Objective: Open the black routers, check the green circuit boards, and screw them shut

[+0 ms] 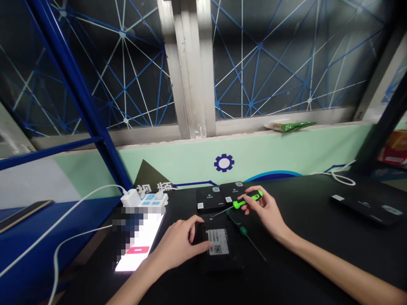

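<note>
Right hand [263, 206] grips green-handled screwdriver [238, 204]; left hand [180, 242], fingers spread, steadies labelled black device [220, 249]: dim, probably light, rigid; hold by edges.

Black rectangular device [220, 250] on the flat black surface [305, 271], two flat black boxes [210, 198] behind, bright rectangular screen [144, 243] left, thin dark-green-handled screwdriver [243, 231] right, white plastic power strip [153, 200] behind the screen.
</note>
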A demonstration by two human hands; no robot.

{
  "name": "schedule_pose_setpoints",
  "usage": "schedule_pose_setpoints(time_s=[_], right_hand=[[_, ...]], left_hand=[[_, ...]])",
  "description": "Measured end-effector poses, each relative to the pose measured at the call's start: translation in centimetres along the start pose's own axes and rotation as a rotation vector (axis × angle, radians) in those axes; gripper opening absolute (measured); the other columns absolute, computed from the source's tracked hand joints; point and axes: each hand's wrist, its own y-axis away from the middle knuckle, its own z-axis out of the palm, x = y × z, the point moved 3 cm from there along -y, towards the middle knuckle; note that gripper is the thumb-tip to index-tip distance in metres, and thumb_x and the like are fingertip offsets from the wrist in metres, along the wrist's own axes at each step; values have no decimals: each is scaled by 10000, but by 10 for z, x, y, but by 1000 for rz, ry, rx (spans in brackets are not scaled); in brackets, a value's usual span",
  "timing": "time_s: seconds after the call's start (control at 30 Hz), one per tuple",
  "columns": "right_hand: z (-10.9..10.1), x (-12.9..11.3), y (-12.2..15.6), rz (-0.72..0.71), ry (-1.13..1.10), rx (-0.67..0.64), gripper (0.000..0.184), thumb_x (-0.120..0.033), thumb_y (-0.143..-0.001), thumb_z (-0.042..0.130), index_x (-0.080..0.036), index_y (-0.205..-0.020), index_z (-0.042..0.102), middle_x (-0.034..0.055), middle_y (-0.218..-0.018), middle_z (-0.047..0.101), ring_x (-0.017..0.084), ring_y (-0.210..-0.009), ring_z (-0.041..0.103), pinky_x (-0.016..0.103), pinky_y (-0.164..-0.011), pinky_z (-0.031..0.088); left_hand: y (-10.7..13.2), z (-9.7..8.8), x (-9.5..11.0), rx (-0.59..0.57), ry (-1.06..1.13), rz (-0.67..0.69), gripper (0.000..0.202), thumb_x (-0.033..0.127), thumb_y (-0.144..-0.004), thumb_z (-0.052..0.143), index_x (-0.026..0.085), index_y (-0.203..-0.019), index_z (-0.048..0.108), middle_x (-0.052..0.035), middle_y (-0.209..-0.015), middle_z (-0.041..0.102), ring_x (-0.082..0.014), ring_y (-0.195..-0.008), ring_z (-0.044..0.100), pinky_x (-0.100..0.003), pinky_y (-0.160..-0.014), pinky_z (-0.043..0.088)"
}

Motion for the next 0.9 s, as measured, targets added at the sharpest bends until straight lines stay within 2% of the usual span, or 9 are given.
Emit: schedule_pose_setpoints(time_s=[0.17, 0.43, 0.7, 0.9], right_hand=[[-4, 1, -4, 20, -54, 54, 416, -480, -733, 828, -213, -957, 602, 40, -848, 736, 155, -582, 655, 271, -545, 546], [-14, 5, -11, 107, -213, 159, 388, -394, -701, 868, -197, -928, 623, 20, -795, 727, 143, -588, 677, 217, -520, 551], [-9, 6, -6, 256, -306, 151, 312, -329, -741, 851, -191, -923, 638, 22, -737, 724, 110, -518, 641, 179, -480, 546], [-5, 12, -4, 286, -248, 125, 351, -351, -719, 866, -180, -924, 639, 17, -728, 711, 120, -526, 654, 185, -467, 552]], left_hand=[[-2, 2, -6, -6, -10, 3, 518, 641, -771, 711, 264, -1124, 677, 42, -652, 566, -185, -637, 516, -276, -627, 313], [-3, 4, -12, 43, -16, -42, 603, 652, -801, 686, 254, -1252, 663, 13, -679, 595, -217, -696, 532, -280, -621, 320], [-3, 5, -7, 112, -58, -44, 550, 598, -852, 648, 244, -1272, 650, 17, -660, 587, -221, -686, 540, -282, -631, 338], [-1, 3, 2, 64, -75, 4, 404, 449, -989, 461, 241, -1304, 604, 43, -643, 542, -191, -623, 537, -285, -650, 398]])
